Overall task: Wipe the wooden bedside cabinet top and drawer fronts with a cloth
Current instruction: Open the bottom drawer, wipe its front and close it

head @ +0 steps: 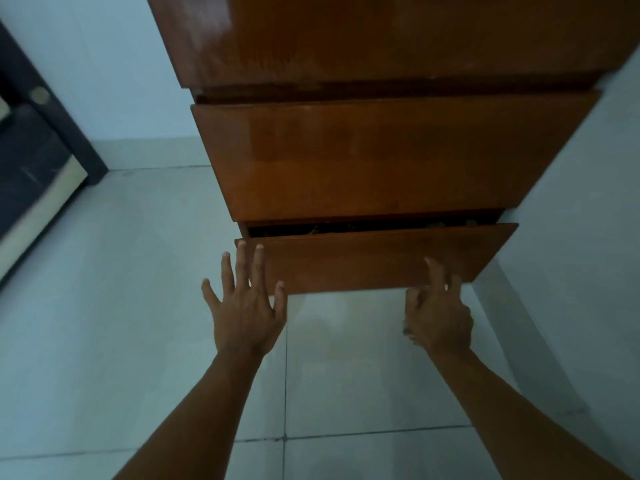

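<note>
**Both hands at the lower drawer front**

Two bare forearms are reaching up from the bottom edge over the pale tiled floor [145, 306] toward the wooden bedside cabinet [381, 39]. The left hand [247, 313] is spreading wide, its grip released, with the fingertips [259, 249] lying against the left end of the lower drawer front [381, 261]. The right hand [438, 320] is resting an extended finger on the same front near its right end while the other fingers are curling in; its grip is grasping nothing that can be seen. No cloth is showing in either hand. The lower drawer is standing slightly pulled out, leaving a dark gap beneath the upper drawer front [381, 157]. The glossy cabinet top is filling the upper part of the view, its right side sitting just beside a pale wall [588, 220]. A dark piece of furniture [31, 161] is standing at the far left.
</note>
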